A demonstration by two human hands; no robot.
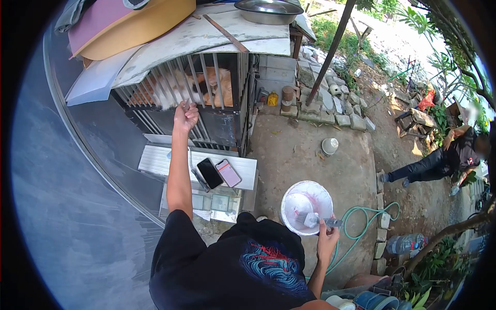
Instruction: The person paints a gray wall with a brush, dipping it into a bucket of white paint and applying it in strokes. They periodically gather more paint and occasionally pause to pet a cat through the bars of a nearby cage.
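My left hand (187, 116) is raised to the barred front of an animal cage (232, 129). Its fingers are curled closed against the bars; what they hold, if anything, I cannot make out. Just behind the bars, near those fingers, are a white furry animal (166, 93) and an orange one (222, 85), probably cats. My right hand (326, 243) grips a paintbrush (312, 219) by its grey handle, with the pale bristles over the opening of a white bucket (290, 199). Pinkish smears mark the bucket's inside.
Two phones (209, 173) (229, 173) lie on a white ledge (155, 160) below the cage. A metal basin (268, 11) sits on the cage roof. A green hose (356, 210) curls right of the bucket. A person (449, 155) in dark clothes is at the far right.
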